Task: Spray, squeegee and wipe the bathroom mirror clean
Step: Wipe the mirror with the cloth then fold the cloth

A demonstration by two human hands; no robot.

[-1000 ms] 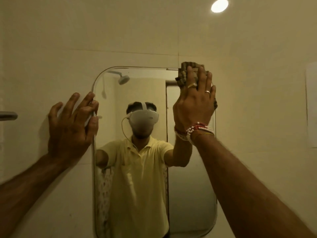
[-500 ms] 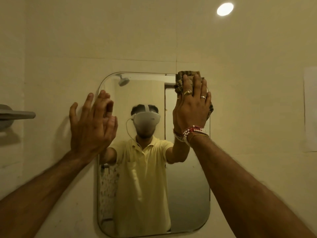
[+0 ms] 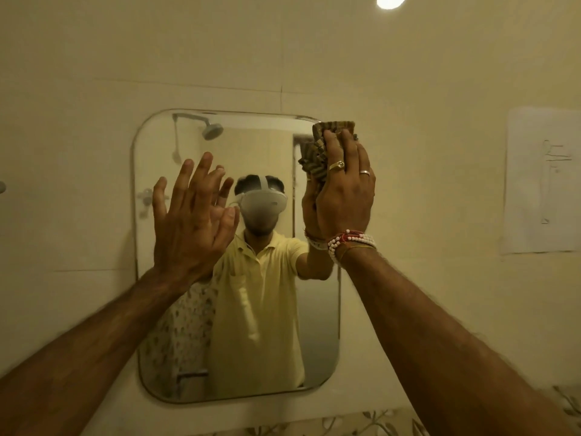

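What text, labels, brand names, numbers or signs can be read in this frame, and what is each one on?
None can be read.
Sheet of paper on the wall right of the mirror: faint pencil-like marks, too faint and blurred to read as words.
Headset seen in the mirror's reflection: a small mark on its front, too blurred to read.
Cloth under the right hand, and the rings and bracelets: no lettering visible.

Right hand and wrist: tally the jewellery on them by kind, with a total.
Rings on the right hand: 2, one beside the other
Bead bracelets: cannot separate them, counted as 1 cluster
Total: 3
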